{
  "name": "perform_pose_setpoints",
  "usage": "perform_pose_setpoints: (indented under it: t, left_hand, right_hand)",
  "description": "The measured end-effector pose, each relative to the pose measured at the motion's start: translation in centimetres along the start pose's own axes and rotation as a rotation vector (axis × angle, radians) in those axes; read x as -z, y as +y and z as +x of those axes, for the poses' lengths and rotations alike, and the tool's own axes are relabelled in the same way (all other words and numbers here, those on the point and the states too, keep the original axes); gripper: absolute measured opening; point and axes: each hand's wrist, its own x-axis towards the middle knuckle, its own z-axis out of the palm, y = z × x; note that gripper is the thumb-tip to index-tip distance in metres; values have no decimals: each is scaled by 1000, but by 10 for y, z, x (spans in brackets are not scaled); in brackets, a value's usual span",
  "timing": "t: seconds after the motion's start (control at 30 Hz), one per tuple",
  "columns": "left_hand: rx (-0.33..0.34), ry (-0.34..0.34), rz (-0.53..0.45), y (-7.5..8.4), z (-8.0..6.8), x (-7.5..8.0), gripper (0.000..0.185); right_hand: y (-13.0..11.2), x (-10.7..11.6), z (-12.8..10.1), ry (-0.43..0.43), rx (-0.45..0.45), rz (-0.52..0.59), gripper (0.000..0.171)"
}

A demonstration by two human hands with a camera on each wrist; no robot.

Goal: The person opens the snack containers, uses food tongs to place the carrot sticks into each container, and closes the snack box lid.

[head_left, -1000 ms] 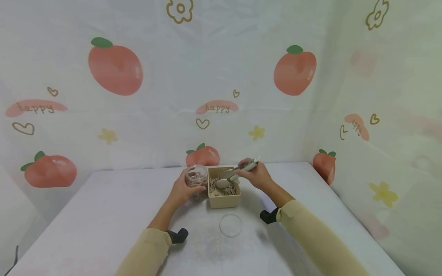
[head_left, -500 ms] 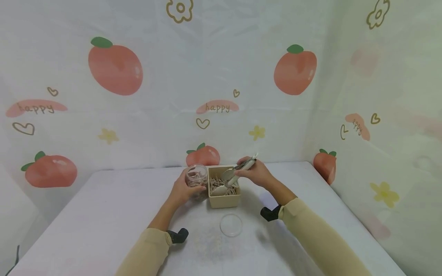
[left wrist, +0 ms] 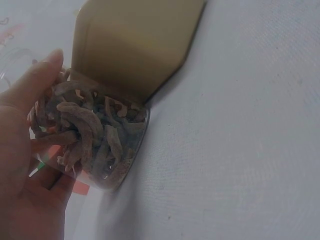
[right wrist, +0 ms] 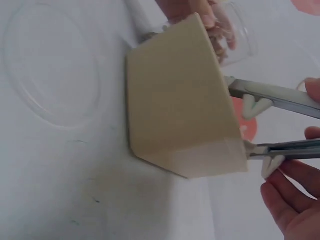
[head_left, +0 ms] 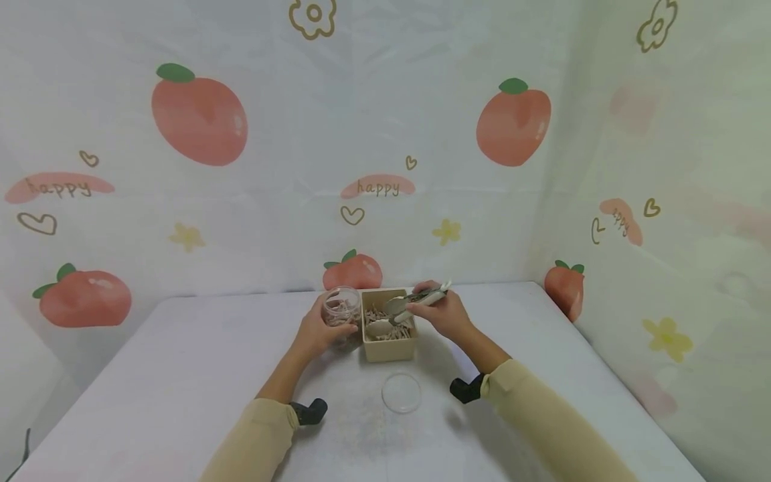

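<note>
My left hand [head_left: 314,333] grips a clear jar [head_left: 342,302], its thumb and fingers round the side. The jar has no lid on and holds brownish-grey, curled dried pieces [left wrist: 82,122]. Right beside it stands a beige rectangular box [head_left: 390,351] with more such pieces [head_left: 394,333] inside. My right hand [head_left: 448,317] holds a pair of tongs [right wrist: 282,96] with pale, spoon-shaped ends, the two arms spread apart. Those ends reach down into the box. Its wall hides them in the right wrist view, so whether they touch the pieces I cannot tell.
A clear round lid [head_left: 401,393] lies flat on the white-covered table [head_left: 181,395], in front of the box. Behind the table hangs a white backdrop [head_left: 271,201] printed with fruit. A dark mount sits at each wrist.
The tongs' ends were close together a second ago, then spread apart inside the box, and stay spread now. My right hand has dipped slightly. The left hand and jar stay in place.
</note>
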Motion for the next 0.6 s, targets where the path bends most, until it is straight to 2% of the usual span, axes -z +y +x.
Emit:
perform_pose_setpoints:
  t: [0.13, 0.27, 0.37, 0.47, 0.6]
  left_hand:
    - [-8, 1, -3, 1, 0, 1, 96]
    - [-11, 4, -1, 1, 0, 1, 96]
    - [-11, 4, -1, 0, 1, 0, 96]
    - [-12, 1, -7, 0, 1, 0, 97]
    - [-22, -3, -12, 0, 1, -1, 96]
  right_hand:
    - [1, -9, -3, 75, 21, -35, 31]
    - [4, -13, -5, 118, 77, -129, 28]
    - [6, -13, -6, 102, 130, -159, 28]
    - [7, -10, -7, 65, 182, -136, 26]
    - [9, -7, -6, 38, 188, -83, 24]
